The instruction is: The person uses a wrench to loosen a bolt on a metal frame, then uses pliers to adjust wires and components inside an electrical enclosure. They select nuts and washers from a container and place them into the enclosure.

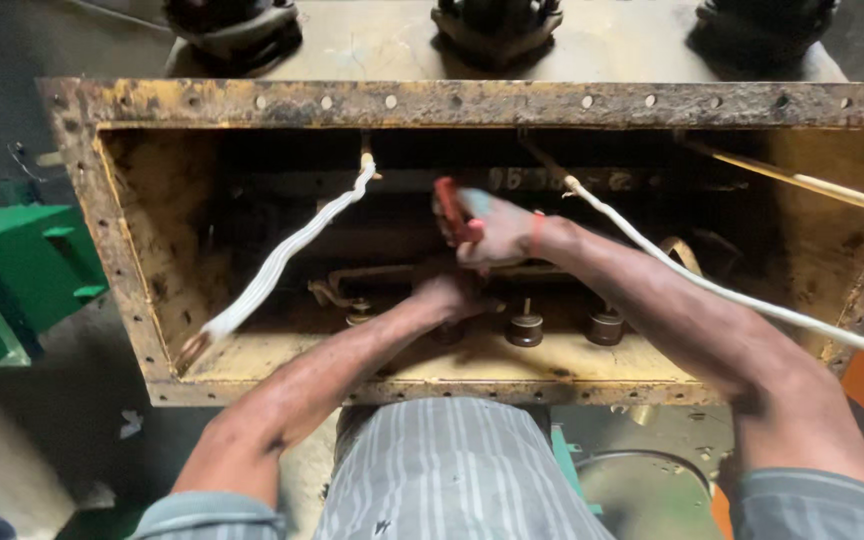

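Both my arms reach into a rusty yellow metal tank [132, 260] with a bolt-hole flange around its rim. My right hand [497, 232] is closed around a red-handled tool [448, 208], held upright above the tank's inner parts. My left hand [449, 297] is lower, pushed down among dark fittings; its fingers are hidden, and I cannot tell what it holds. Round terminal studs [525, 328] stand just to the right of that hand.
A white wrapped lead [282, 262] hangs from the top edge down to the left floor of the tank. Another white lead [722, 290] crosses over my right forearm. A green machine part [12, 270] stands at left. Dark bushings [497, 25] sit on top.
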{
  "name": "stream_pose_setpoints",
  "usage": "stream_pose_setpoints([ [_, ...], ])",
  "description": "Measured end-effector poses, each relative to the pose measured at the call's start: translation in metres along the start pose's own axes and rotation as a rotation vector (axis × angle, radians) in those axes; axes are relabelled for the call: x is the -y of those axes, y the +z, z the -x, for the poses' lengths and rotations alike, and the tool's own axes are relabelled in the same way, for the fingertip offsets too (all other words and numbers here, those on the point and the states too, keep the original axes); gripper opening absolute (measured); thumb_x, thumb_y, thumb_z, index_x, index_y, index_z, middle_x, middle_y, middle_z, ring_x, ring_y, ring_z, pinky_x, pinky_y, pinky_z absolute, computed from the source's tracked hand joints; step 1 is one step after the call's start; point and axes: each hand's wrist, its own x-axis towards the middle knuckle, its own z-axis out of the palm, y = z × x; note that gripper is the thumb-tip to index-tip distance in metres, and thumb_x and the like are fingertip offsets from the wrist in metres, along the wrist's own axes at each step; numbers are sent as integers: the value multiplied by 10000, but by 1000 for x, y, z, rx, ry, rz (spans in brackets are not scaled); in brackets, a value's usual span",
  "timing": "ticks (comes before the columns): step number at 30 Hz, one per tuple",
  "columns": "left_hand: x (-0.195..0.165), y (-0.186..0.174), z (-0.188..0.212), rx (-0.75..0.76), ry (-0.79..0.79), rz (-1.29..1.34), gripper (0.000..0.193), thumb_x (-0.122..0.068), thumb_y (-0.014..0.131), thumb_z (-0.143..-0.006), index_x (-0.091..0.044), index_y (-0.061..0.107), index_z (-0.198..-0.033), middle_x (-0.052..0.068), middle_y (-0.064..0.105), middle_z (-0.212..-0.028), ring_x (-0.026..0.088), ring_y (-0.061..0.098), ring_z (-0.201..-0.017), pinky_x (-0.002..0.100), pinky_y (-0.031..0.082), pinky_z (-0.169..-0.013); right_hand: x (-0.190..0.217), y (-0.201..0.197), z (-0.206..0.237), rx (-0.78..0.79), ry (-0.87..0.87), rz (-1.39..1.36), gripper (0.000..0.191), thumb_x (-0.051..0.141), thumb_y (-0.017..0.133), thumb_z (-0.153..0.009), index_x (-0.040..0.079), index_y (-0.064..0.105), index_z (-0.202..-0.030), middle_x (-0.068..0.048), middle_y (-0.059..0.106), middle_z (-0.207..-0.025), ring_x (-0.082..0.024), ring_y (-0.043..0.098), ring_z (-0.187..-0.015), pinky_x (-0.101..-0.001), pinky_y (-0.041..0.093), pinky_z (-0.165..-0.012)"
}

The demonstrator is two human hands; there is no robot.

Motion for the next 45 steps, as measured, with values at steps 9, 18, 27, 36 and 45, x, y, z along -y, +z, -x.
stream_pose_setpoints([
  [9,43,3,20,-6,292,72,749,-503,890,-653,-7,636,-1153,200,687,-1136,333,662,-1047,437,522,-891,-18,7,-11,33,-41,-32,298,31,635,-679,33,537,-961,-62,566,-764,-148,549,-635,-313,462,-492],
  [18,83,-12,30,-152,608,36,356,-62,621,-943,-49,634,-1299,200,712,-1183,380,685,-1074,447,552,-897,-77,80,66,-581,-399,-904,1092,92,585,-674,121,85,-1645,-79,330,-1627,-205,343,-1504,-377,329,-1221],
  [27,82,-13,6,-209,770,-137,294,-24,643,-854,-30,675,-1145,190,709,-1016,364,701,-941,450,575,-834,-73,68,44,-865,-345,-1199,682,126,512,-720,-21,505,-1386,-165,611,-1171,-308,627,-1099,-468,569,-984],
  [36,74,17,33,-494,629,57,273,-54,658,-772,-58,671,-1045,224,686,-917,441,671,-819,519,559,-691,-32,18,-30,-370,123,-1063,457,169,553,-773,57,630,-1209,-91,695,-958,-231,677,-828,-393,574,-715],
  [45,78,13,36,-396,554,-24,204,-93,663,-748,-57,688,-948,212,701,-834,438,676,-766,531,548,-670,0,12,-61,-21,167,-611,398,197,598,-853,-45,625,-1167,-153,675,-969,-254,676,-813,-400,542,-663],
])
